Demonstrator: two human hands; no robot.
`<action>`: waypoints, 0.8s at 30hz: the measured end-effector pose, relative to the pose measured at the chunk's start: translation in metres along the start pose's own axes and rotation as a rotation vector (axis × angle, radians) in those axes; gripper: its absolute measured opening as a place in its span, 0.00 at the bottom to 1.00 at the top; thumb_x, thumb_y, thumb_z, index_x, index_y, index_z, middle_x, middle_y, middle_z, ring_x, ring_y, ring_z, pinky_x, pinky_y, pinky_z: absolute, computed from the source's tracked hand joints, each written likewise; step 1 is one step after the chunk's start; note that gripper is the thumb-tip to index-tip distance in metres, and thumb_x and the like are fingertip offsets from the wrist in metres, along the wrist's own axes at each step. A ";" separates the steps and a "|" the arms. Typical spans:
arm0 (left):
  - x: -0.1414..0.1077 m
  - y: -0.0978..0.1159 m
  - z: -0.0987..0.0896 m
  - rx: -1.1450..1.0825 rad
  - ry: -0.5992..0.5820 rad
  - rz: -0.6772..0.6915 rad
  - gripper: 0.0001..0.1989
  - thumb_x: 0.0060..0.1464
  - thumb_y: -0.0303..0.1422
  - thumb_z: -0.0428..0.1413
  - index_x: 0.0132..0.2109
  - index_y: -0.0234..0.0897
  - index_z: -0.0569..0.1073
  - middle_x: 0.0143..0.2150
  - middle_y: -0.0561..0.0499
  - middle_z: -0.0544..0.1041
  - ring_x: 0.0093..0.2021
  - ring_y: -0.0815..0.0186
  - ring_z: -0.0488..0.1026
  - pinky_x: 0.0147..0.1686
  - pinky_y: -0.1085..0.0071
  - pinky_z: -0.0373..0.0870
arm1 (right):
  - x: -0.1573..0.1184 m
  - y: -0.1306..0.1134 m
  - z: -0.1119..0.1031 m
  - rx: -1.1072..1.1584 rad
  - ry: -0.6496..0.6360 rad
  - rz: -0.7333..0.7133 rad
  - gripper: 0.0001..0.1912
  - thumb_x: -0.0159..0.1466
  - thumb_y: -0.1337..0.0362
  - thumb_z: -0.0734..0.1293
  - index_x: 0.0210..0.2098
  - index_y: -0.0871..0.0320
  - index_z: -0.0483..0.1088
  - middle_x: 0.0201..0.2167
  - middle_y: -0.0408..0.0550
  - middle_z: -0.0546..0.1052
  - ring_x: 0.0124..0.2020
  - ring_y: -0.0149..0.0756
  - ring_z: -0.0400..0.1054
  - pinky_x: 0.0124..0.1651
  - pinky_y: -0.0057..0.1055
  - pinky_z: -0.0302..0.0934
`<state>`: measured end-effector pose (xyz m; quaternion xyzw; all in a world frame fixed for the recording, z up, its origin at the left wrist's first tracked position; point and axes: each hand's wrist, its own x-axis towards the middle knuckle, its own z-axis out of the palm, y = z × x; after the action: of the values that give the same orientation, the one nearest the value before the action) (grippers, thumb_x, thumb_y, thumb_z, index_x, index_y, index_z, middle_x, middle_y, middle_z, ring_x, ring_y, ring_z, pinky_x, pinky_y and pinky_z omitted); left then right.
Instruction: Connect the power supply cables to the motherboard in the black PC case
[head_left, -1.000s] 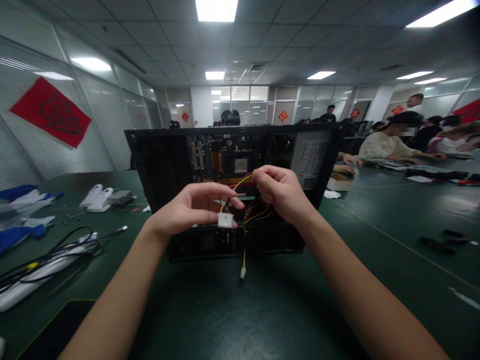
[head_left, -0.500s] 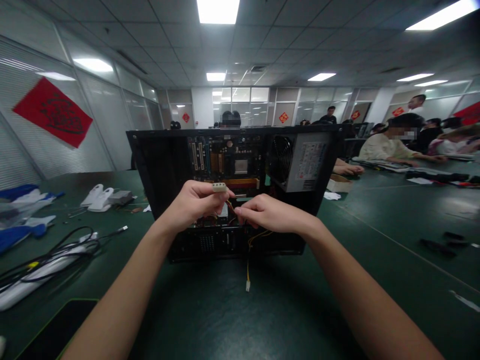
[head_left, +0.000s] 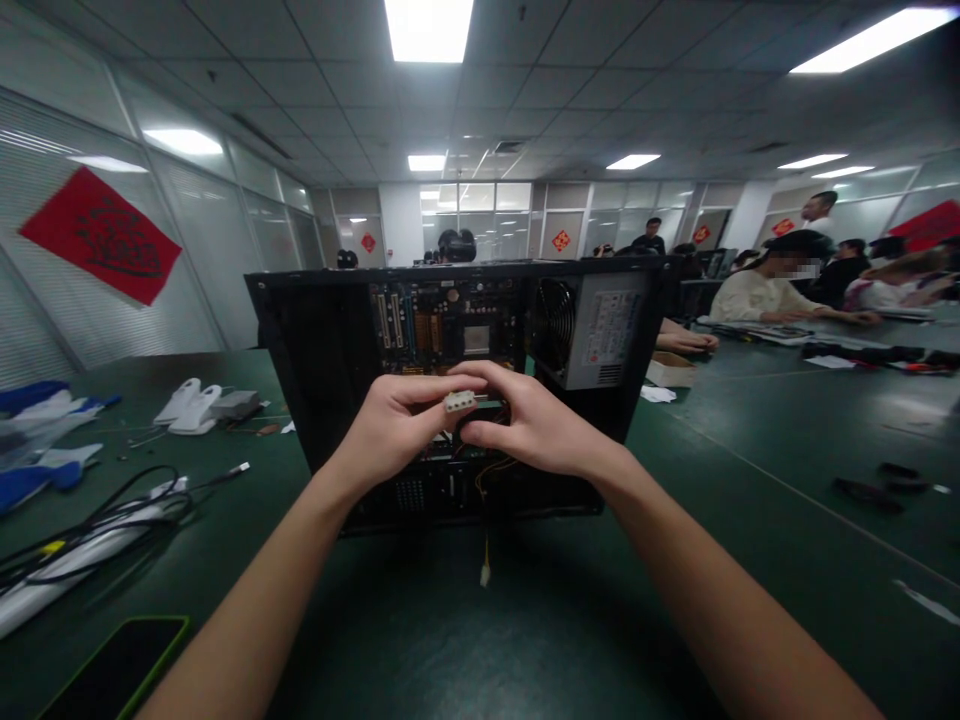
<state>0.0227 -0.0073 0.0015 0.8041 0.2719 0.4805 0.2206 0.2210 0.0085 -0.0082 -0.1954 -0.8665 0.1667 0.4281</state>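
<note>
A black computer case (head_left: pixel 652 300) stands on the green table with its open side facing me. My left hand (head_left: pixel 397 422) pinches a white four-pin power connector (head_left: pixel 460 402) in front of the case, its holes turned toward me. Close on the right of it is my right hand (head_left: pixel 540 420), thumb and forefinger apart, the forefinger reaching over the connector. Whether it touches the connector is unclear. A smaller white plug (head_left: pixel 485 575) dangles on yellow wires below. Inside the case are the motherboard (head_left: pixel 476 310) and a grey power supply (head_left: pixel 611 335); both hands hide the lower middle.
At left lie a white power strip (head_left: pixel 71 570) with black cables, a phone (head_left: pixel 116 670), a white adapter (head_left: pixel 199 405) and blue-and-clear plastic bags (head_left: pixel 45 440). A small box (head_left: pixel 671 370) stands right of the case near another person's hand (head_left: pixel 686 338). People sit farther right.
My right hand has let go of the wires, risen and opened beside the connector. My left hand has carried the connector slightly right and down.
</note>
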 end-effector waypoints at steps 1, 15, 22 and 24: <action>0.000 0.001 0.002 0.023 -0.010 0.029 0.12 0.57 0.34 0.62 0.47 0.36 0.83 0.43 0.45 0.84 0.45 0.59 0.80 0.46 0.68 0.76 | 0.001 -0.001 0.003 -0.045 0.047 -0.034 0.27 0.61 0.56 0.74 0.56 0.58 0.68 0.53 0.54 0.75 0.54 0.44 0.70 0.56 0.38 0.64; 0.004 -0.005 0.002 -0.090 0.002 -0.160 0.15 0.57 0.36 0.62 0.49 0.33 0.78 0.42 0.47 0.81 0.40 0.62 0.78 0.39 0.69 0.75 | -0.003 -0.019 -0.018 0.052 0.549 0.088 0.19 0.65 0.48 0.70 0.30 0.58 0.77 0.20 0.40 0.70 0.20 0.27 0.61 0.23 0.26 0.54; 0.003 -0.001 0.003 -0.137 -0.140 -0.321 0.17 0.61 0.43 0.58 0.41 0.31 0.78 0.37 0.45 0.81 0.32 0.66 0.77 0.31 0.72 0.72 | 0.001 -0.014 -0.018 0.122 0.672 0.147 0.24 0.64 0.43 0.68 0.27 0.57 0.70 0.19 0.39 0.68 0.18 0.26 0.60 0.22 0.26 0.55; 0.003 0.002 0.003 -0.211 -0.183 -0.348 0.19 0.62 0.45 0.56 0.45 0.30 0.77 0.38 0.44 0.81 0.28 0.68 0.77 0.30 0.71 0.73 | 0.001 -0.012 -0.020 0.079 0.715 0.158 0.24 0.62 0.42 0.69 0.27 0.57 0.70 0.19 0.39 0.67 0.19 0.27 0.59 0.22 0.26 0.55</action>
<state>0.0272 -0.0077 0.0031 0.7578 0.3334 0.3860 0.4068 0.2345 0.0011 0.0099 -0.2909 -0.6373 0.1537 0.6968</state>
